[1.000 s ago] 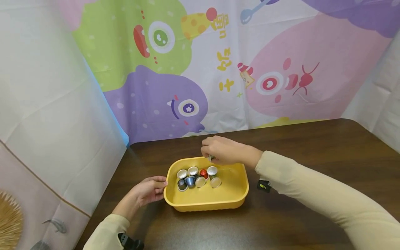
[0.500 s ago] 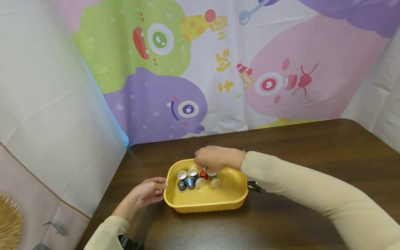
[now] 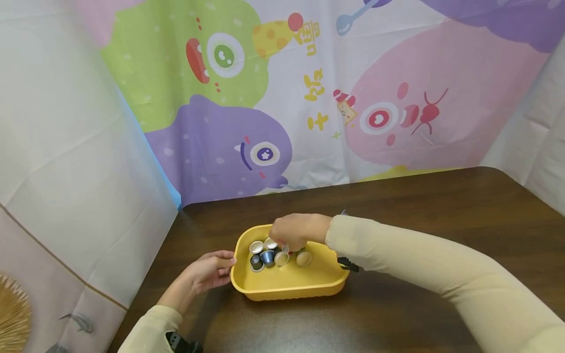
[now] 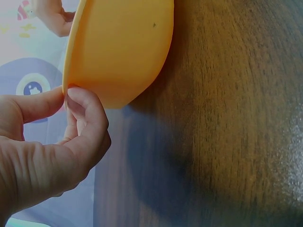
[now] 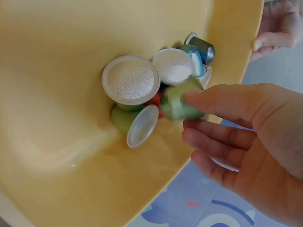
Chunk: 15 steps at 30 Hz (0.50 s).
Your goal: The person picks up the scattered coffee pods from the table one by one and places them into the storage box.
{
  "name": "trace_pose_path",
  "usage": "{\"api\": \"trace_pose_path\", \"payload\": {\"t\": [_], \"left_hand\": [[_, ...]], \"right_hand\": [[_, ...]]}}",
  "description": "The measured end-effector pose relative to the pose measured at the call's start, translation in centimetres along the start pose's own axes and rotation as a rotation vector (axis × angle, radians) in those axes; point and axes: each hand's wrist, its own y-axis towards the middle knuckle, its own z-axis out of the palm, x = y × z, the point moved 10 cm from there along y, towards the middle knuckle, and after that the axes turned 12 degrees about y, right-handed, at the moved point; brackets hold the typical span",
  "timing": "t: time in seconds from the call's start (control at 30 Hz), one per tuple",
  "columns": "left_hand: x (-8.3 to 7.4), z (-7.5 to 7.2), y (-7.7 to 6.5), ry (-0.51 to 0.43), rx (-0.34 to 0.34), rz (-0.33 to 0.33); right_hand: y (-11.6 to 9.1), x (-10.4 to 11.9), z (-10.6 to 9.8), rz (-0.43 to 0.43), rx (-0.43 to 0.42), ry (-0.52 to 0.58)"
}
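Observation:
A yellow plastic tray point(image 3: 289, 282) stands on the table with several coffee capsules in it. My left hand point(image 3: 214, 268) pinches its left rim between thumb and fingers, close up in the left wrist view. Over the capsules, my right hand point(image 5: 251, 137) holds a green coffee capsule point(image 5: 179, 101), slightly blurred, by its fingertips. Around that capsule lie a foil-lidded capsule point(image 5: 131, 80), a tilted green one point(image 5: 124, 119) and a red one, mostly hidden. A blue capsule point(image 3: 267, 258) and a dark capsule point(image 3: 256, 262) sit toward the tray's left side.
The dark wooden table point(image 3: 397, 215) extends on both sides of the tray. Behind it hangs a cartoon-printed curtain point(image 3: 318, 162), and a pale cloth point(image 3: 88, 122) hangs at the left. The tray's right part shows bare floor.
My right hand has come down from above the far rim into the tray and shifted left over the capsules, carrying the green capsule. My left hand has stayed on the rim.

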Motion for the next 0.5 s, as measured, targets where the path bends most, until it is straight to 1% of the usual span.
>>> {"api": "trace_pose_path", "payload": {"t": [0.07,0.2,0.37,0.5], "left_hand": [[-0.03,0.04,-0.04,-0.003,0.002,0.003],[-0.06,0.16,-0.03,-0.005,0.013,0.009],[-0.03,0.11,0.02,-0.004,0.013,0.009],[-0.02,0.1,0.06,-0.004,0.012,0.009]], "right_hand": [[0.17,0.1,0.32,0.012,0.018,-0.013],[0.28,0.32,0.59,0.001,0.036,-0.024],[0.06,0.12,0.25,-0.011,0.022,-0.005],[-0.29,-0.27,-0.05,-0.005,0.017,0.013]]}}
